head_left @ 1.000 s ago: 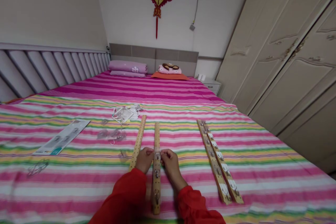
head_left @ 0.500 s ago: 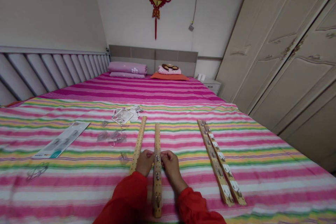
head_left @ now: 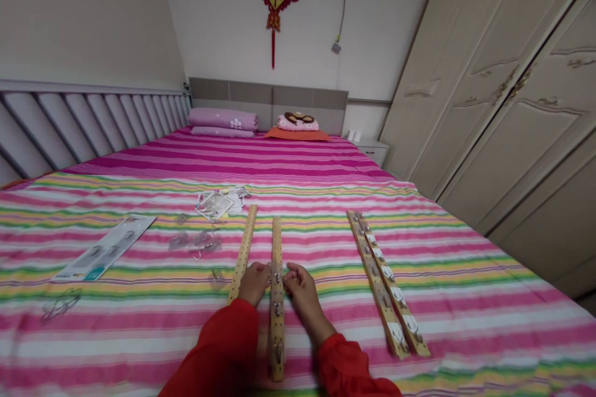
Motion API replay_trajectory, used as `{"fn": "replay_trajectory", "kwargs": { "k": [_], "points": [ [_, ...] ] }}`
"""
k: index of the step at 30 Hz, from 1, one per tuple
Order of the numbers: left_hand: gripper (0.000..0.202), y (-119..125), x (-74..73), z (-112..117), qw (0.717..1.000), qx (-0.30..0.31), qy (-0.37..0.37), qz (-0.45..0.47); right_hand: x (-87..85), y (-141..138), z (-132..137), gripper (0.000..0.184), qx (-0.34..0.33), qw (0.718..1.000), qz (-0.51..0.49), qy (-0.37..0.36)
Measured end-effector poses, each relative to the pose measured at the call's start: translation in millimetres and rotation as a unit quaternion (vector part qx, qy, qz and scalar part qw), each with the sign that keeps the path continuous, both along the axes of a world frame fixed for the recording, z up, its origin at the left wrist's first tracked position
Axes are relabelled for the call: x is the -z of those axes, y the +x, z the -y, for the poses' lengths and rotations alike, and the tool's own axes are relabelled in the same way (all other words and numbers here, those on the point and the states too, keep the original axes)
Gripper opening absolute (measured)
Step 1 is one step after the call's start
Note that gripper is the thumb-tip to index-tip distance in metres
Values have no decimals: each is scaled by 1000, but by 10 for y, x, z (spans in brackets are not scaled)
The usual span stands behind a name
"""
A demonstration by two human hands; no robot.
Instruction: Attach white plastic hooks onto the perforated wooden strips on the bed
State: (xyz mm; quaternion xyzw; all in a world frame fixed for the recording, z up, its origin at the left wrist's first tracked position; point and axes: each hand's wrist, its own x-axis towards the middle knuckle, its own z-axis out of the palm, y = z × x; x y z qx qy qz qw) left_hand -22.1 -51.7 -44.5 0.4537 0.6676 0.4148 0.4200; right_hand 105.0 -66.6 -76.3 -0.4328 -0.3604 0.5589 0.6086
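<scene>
A narrow wooden strip [head_left: 277, 338] with rows of small holes lies lengthwise before me, several metal hooks fixed along its near half. My left hand [head_left: 254, 283] pinches at the left edge of the upper hook [head_left: 277, 277], which has a clear backing. On the strip's other side, my right hand [head_left: 302, 294] has its thumb and index finger slightly apart, their tips close to that same hook. Left of it rests a second perforated strip [head_left: 245, 239] with no hooks showing, partly hidden by my left hand and sleeve.
Two strips with metal and white-backed hooks [head_left: 378, 282] lie to the right. Leftward are loose clear-backed hooks [head_left: 205, 240], opened packaging [head_left: 218, 203], a hook card [head_left: 109, 248] and a thin wire-like item [head_left: 62, 304]. All rest on a striped bed sheet [head_left: 162, 335].
My right thumb and index finger have parted a little and drawn slightly off the strip. My left hand stays at the hook. The whole view has shifted slightly.
</scene>
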Motion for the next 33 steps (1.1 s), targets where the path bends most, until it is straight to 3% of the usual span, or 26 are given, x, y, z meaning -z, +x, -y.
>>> {"fn": "replay_trajectory", "kwargs": {
  "k": [6, 21, 28, 33],
  "points": [
    [22, 2, 37, -121, 996, 10, 2, -90, 38, -5, -28, 40, 0, 1000, 24, 4],
    [15, 18, 122, -146, 994, -9, -24, -103, 69, 14, -34, 53, -6, 998, 50, -24],
    [32, 53, -69, -123, 998, -1, -31, -56, 46, 13, -6, 55, -7, 1000, 28, -13],
    [35, -110, -245, 114, 1000, 6, -14, 11, 3, 35, 43, 52, -12, 1000, -15, -3]
  ]
}}
